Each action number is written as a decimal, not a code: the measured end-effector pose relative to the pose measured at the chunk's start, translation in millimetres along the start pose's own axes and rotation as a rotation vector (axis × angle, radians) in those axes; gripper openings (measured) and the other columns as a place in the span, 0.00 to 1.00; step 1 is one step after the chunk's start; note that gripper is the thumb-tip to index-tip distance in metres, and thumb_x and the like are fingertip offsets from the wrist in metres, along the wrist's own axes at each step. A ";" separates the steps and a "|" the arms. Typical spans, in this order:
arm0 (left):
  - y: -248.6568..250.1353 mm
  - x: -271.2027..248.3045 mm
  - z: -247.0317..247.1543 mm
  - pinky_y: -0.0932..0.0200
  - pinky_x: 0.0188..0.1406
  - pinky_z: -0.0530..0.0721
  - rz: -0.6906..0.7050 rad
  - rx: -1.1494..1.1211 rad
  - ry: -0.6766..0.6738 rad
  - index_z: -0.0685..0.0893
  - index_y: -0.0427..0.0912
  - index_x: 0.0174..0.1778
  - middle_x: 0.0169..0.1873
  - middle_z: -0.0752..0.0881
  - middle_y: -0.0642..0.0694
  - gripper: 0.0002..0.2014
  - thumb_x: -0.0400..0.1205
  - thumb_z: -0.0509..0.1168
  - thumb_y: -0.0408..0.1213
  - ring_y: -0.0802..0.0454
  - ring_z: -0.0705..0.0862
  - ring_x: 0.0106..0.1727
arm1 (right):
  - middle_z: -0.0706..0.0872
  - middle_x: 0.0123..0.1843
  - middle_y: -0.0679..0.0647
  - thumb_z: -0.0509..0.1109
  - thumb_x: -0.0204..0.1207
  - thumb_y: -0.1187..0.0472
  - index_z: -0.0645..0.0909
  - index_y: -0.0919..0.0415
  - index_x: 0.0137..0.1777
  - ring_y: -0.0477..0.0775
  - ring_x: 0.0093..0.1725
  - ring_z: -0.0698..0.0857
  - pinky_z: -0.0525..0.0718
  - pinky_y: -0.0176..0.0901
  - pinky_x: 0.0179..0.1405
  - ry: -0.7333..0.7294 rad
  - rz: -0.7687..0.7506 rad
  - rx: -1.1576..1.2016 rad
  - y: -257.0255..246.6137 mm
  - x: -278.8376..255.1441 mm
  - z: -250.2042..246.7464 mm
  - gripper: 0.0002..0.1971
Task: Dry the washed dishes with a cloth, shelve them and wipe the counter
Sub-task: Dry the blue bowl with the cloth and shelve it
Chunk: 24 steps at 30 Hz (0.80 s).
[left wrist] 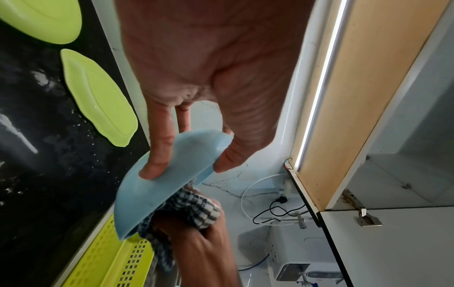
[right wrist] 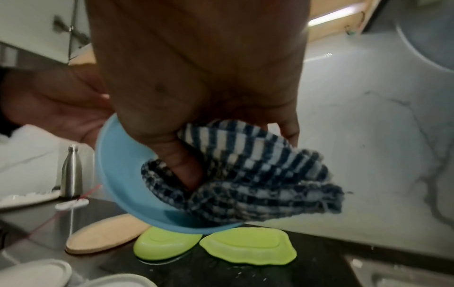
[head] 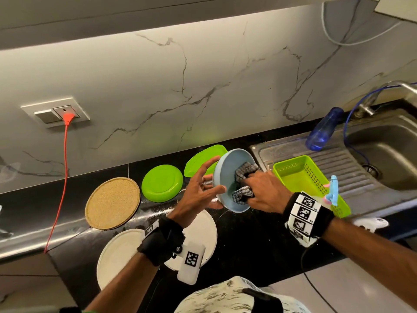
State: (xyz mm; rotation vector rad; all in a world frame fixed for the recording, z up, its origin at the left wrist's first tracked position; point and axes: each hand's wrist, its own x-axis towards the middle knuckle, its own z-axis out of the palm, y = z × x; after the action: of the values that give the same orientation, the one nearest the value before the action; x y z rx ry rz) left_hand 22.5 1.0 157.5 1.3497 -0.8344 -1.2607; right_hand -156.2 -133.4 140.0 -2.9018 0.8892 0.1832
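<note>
Two round white plates (head: 117, 251) lie nearest on the black speckled tabletop (head: 243, 240), on the person's side of the pale blue plastic bowl (head: 228, 177), which is held tilted in the air above that tabletop. Left hand (head: 198, 195) has its fingers spread across the bowl's outside, fingertips (left wrist: 153, 169) pressing the wall and the thumb set on the rim. Right hand (head: 264, 193) is bunched round a blue-and-white checked cloth (head: 244, 184), pushing it into the bowl's hollow. Judging by its look, the bowl is light and stiff but slick while damp, so the rim and the outer wall give the safest hold; the cloth is soft and folds to the curve. Beyond the bowl lie a round cork mat (head: 112, 203), a round green plastic lid (head: 162, 182) and a green oblong lid (head: 203, 160). To the bowl's right sits a green perforated basket (head: 300, 177) on the steel sink drainer (head: 361, 175).
</note>
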 end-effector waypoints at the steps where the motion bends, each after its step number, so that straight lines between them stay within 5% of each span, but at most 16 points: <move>1: -1.6 -0.8 -0.1 0.38 0.47 0.92 -0.004 -0.008 -0.003 0.71 0.70 0.80 0.69 0.81 0.35 0.40 0.80 0.75 0.27 0.39 0.88 0.64 | 0.91 0.53 0.53 0.65 0.69 0.45 0.85 0.51 0.56 0.60 0.56 0.88 0.80 0.49 0.55 -0.032 0.010 0.112 -1.9 -3.9 1.2 0.19; 4: -3.4 -3.7 0.6 0.38 0.48 0.92 -0.006 -0.032 -0.017 0.69 0.69 0.81 0.71 0.80 0.37 0.39 0.80 0.75 0.30 0.41 0.89 0.65 | 0.92 0.50 0.51 0.65 0.70 0.51 0.86 0.52 0.55 0.55 0.48 0.89 0.87 0.44 0.49 -0.031 0.086 0.524 -9.9 -16.0 7.7 0.16; 7: -1.2 -4.9 3.1 0.37 0.49 0.92 0.004 -0.053 -0.036 0.69 0.68 0.81 0.71 0.80 0.38 0.39 0.79 0.75 0.32 0.43 0.89 0.64 | 0.92 0.52 0.48 0.67 0.78 0.57 0.89 0.52 0.59 0.50 0.51 0.89 0.87 0.42 0.52 0.057 0.189 0.850 -25.7 -19.1 7.4 0.13; 14: -1.3 -7.5 5.5 0.31 0.56 0.90 -0.004 -0.074 -0.105 0.67 0.66 0.83 0.72 0.82 0.39 0.38 0.81 0.73 0.32 0.41 0.86 0.69 | 0.93 0.58 0.60 0.67 0.81 0.60 0.85 0.60 0.67 0.65 0.62 0.90 0.87 0.64 0.65 0.030 0.652 1.671 -39.1 -4.1 -6.0 0.16; 18: -2.2 -10.2 4.8 0.36 0.54 0.91 -0.012 -0.071 -0.108 0.66 0.64 0.84 0.70 0.82 0.39 0.38 0.83 0.71 0.30 0.41 0.87 0.68 | 0.90 0.65 0.66 0.61 0.83 0.58 0.78 0.63 0.75 0.69 0.66 0.88 0.86 0.70 0.66 0.010 0.719 2.015 -33.7 6.1 -19.5 0.22; 24: -5.6 -11.1 1.6 0.41 0.51 0.91 0.016 -0.082 -0.037 0.66 0.63 0.85 0.72 0.82 0.38 0.37 0.83 0.71 0.30 0.43 0.88 0.67 | 0.91 0.64 0.64 0.59 0.84 0.59 0.81 0.64 0.74 0.67 0.66 0.88 0.90 0.65 0.59 0.371 0.767 2.215 -18.6 6.6 -28.1 0.21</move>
State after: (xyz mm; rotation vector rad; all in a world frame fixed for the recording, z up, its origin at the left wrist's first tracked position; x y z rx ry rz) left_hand 17.8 12.3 154.8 1.2554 -0.8088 -1.2977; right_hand -137.9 -125.4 167.9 -0.5066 0.9809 -0.7620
